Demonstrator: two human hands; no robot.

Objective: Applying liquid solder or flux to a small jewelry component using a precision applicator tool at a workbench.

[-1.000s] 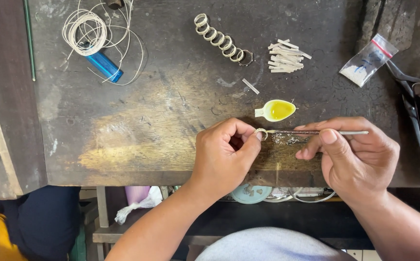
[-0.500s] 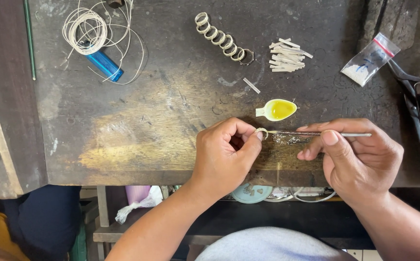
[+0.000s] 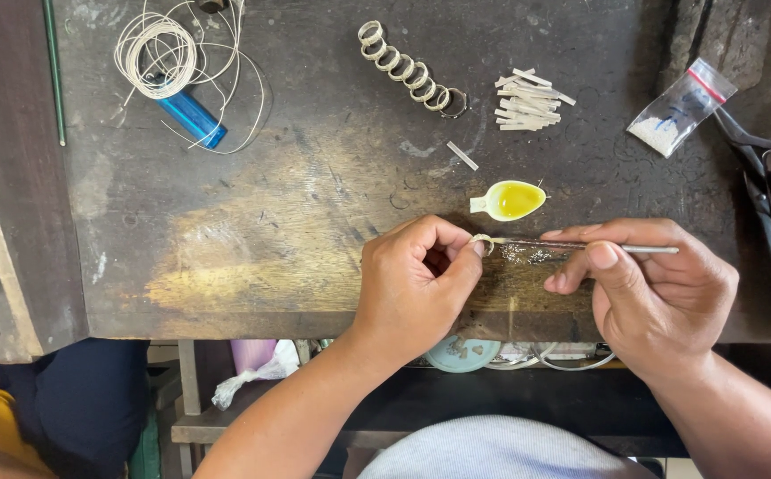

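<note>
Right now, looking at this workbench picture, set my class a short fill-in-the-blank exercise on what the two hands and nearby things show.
1. The left hand pinches a small pale ____ at its fingertips.
2. The right hand holds a thin ____ tool pointing left.
3. The little spoon-shaped dish holds ____ liquid.
4. The coil of pale wire lies over a ____ lighter.

Missing words: ring; metal; yellow; blue

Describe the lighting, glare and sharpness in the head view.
Head view: soft even light, with a pale sheen on the worn wooden workbench left of the left hand; right hand and its thin metal tool are sharp; the yellow liquid in the small spoon glints; beneath the bench is dim.
</note>
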